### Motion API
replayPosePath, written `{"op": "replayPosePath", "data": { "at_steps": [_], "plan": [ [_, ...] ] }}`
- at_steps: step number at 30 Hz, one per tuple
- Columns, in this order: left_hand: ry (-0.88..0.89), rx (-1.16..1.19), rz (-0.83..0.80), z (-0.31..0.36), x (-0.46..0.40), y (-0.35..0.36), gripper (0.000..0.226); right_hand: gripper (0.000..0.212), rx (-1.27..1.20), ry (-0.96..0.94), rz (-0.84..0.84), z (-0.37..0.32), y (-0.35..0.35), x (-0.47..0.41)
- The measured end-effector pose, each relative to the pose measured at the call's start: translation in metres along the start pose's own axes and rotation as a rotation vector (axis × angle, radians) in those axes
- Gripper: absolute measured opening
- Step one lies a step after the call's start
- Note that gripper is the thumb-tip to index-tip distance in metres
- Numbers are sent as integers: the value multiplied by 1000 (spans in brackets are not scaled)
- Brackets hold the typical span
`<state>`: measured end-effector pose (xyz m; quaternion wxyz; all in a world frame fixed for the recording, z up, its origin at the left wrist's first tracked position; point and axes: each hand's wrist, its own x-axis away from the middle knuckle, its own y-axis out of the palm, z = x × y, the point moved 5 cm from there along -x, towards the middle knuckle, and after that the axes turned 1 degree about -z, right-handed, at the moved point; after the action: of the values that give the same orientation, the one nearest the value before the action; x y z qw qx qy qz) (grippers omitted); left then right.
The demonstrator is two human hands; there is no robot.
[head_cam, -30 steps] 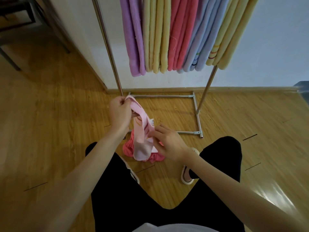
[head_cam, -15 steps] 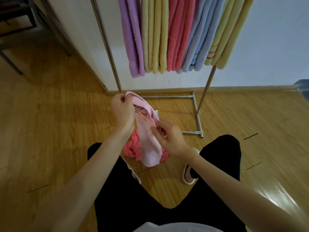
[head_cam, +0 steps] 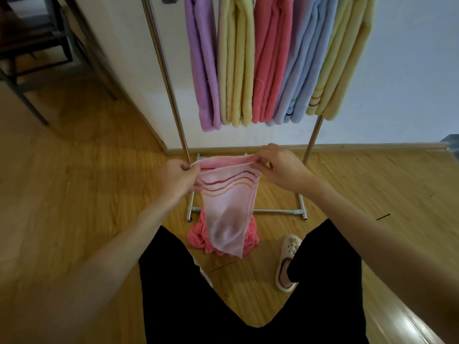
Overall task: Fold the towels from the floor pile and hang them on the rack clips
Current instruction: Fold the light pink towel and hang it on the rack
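A pale pink terry towel with wavy red and orange stripes point(head_cam: 228, 207) hangs folded between both hands, its top edge stretched level. The left hand point(head_cam: 178, 180) pinches the left corner between thumb and curled fingers point(head_cam: 196, 173); the right hand point(head_cam: 280, 170) pinches the right corner likewise. Beneath its lower end a crumpled coral towel point(head_cam: 198, 234) lies on the wooden floor point(head_cam: 74, 194), before the metal rack point(head_cam: 171, 95) hung with folded coloured towels point(head_cam: 268, 58).

Dim soft indoor light; floor point(head_cam: 407, 326) glare lower right; wide-angle edge distortion.
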<state>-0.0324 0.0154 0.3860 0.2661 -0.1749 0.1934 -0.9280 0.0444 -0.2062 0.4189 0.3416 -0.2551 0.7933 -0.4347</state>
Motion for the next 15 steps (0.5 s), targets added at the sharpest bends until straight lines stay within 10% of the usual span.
{"op": "replayPosePath", "data": {
  "at_steps": [5, 15],
  "plan": [
    [382, -605, -21, 31, -9, -3, 7, 11, 27, -53, -81, 1, -11, -1],
    [573, -462, -36, 117, 0, -16, 14, 8, -3, 72, 27, 22, -66, -9]
  ]
}}
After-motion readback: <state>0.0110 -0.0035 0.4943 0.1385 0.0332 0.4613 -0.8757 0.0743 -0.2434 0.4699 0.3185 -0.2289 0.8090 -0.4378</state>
